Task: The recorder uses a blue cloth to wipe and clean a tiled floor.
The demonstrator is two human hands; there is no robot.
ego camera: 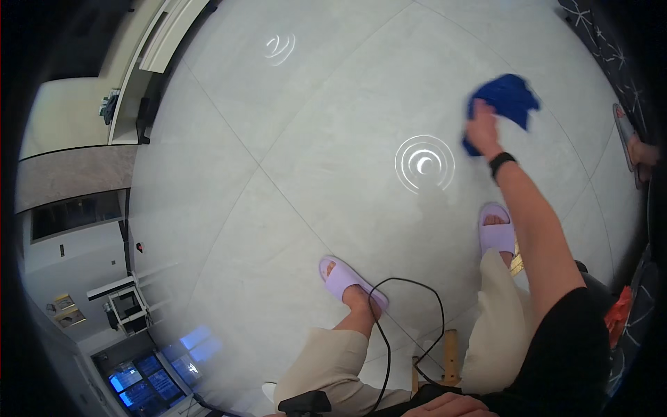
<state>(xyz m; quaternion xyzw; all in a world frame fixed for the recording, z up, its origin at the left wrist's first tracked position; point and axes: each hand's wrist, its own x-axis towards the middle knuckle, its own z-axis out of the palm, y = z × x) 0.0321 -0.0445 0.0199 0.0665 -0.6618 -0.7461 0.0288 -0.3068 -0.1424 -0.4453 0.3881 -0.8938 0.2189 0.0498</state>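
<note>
My right hand, with a black band on its wrist, reaches out past my right foot and grips a crumpled blue cloth. The cloth spreads away from my fingers over the pale tiled floor; whether it touches the floor cannot be told. My left hand lies low at the bottom edge, against my dark clothing, and is partly cut off. Its fingers show from the back, and what is under them is hidden.
Lilac slippers are on my feet. A black cable loops between my legs, near wooden legs. Another person's slippered foot stands by a dark patterned cover. A red bag lies at right, a white cabinet at left.
</note>
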